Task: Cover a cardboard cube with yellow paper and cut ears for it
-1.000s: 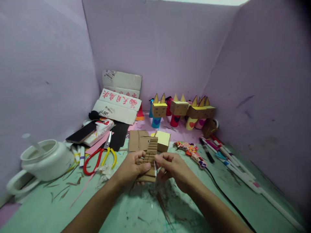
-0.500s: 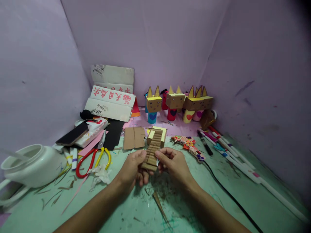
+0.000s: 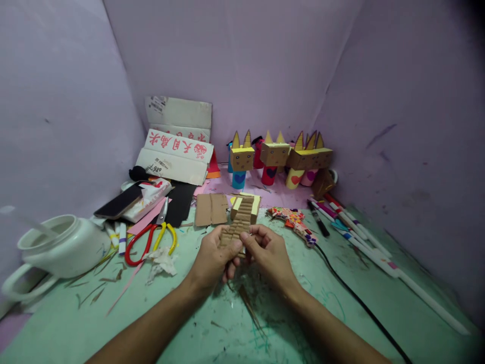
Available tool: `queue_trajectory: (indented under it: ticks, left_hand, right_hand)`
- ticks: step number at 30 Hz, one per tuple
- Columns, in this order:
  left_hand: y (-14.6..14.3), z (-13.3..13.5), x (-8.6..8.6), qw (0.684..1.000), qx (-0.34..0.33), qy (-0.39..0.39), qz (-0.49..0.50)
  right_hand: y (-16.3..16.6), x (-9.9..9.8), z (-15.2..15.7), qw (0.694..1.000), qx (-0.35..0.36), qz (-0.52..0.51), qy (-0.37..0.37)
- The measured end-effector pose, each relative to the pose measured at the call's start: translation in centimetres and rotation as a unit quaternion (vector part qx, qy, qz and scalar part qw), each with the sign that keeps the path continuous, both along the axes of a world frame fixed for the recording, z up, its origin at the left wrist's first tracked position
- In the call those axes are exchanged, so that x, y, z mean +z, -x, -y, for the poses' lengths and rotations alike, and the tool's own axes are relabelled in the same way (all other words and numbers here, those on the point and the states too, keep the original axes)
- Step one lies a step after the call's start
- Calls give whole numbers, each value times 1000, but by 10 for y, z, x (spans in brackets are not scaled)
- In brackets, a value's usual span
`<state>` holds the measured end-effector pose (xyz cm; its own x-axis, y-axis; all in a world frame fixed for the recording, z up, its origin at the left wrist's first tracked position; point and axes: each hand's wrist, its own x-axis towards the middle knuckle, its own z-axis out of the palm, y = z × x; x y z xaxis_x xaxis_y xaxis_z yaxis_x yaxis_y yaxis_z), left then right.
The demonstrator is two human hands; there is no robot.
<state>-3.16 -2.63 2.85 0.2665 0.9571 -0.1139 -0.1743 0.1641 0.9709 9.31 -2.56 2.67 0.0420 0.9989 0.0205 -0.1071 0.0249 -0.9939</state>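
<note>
A ridged strip of brown corrugated cardboard (image 3: 238,226) is held up over the green table (image 3: 189,313), leaning away from me. My left hand (image 3: 213,260) pinches its lower left edge with thumb on top. My right hand (image 3: 270,255) grips its lower right edge, fingers curled. Just behind the strip lie a flat cardboard piece (image 3: 210,209) and a small yellow-and-brown box (image 3: 254,205).
Red-and-yellow scissors (image 3: 148,241), a white pot (image 3: 60,247), a phone (image 3: 118,201) and printed boxes (image 3: 175,154) lie left. Cardboard-headed figures (image 3: 276,157) stand at the back wall. Markers (image 3: 352,227), a patterned glue gun (image 3: 293,222) and a black cable (image 3: 359,308) lie right. Scraps litter the table.
The strip has tilted further away and sits lower in my hands, with the left thumb now over its bottom end. The view shifted slightly.
</note>
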Motion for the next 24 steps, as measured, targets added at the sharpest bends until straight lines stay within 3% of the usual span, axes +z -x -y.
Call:
queue_trajectory:
  ticks: [8, 16, 21, 24]
  left_hand:
    - [7, -3, 5, 999, 9, 38, -14]
    - [8, -5, 5, 999, -8, 50, -6]
    - [6, -5, 3, 999, -13, 40, -11]
    - [5, -4, 3, 999, -20, 47, 11]
  right_hand:
    - [-10, -3, -10, 972, 112, -161, 128]
    - [-13, -4, -11, 971, 109, -171, 125]
    - [-12, -5, -9, 967, 158, -145, 135]
    - [-12, -4, -9, 973, 137, -134, 126]
